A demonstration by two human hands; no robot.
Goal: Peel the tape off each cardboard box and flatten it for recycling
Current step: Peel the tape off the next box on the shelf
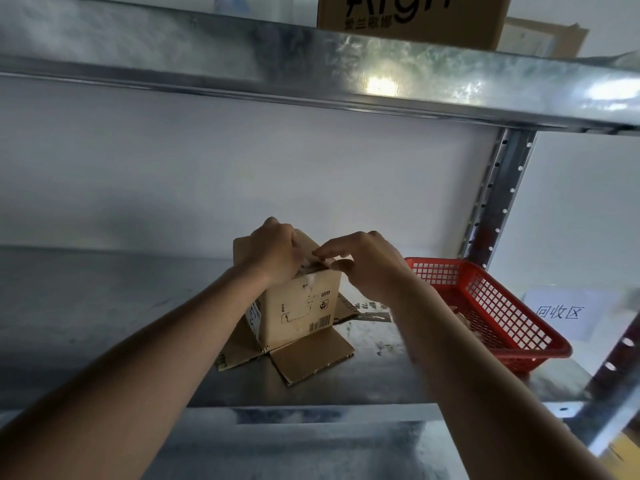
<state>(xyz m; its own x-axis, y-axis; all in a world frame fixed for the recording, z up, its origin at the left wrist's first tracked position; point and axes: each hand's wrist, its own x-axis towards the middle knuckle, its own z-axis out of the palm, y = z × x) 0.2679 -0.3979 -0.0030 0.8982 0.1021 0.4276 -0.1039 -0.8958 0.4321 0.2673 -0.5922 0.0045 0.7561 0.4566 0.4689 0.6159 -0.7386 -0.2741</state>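
Note:
A small brown cardboard box (304, 306) stands on the metal shelf (104, 323), its lower flaps splayed flat around it. Its near side bears a barcode and printed symbols. My left hand (273, 251) grips the top left of the box, fingers curled over the upper edge. My right hand (360, 263) sits at the top right edge, thumb and fingertips pinching at a strip of tape (320, 263) along the top seam. The box top is mostly hidden by both hands.
A red plastic basket (485, 306) holding crumpled bits sits right of the box. A white paper label (561, 311) lies beyond it. A metal upright (491, 202) rises at back right. Another shelf (311, 74) hangs overhead, carrying a large printed carton (415, 19).

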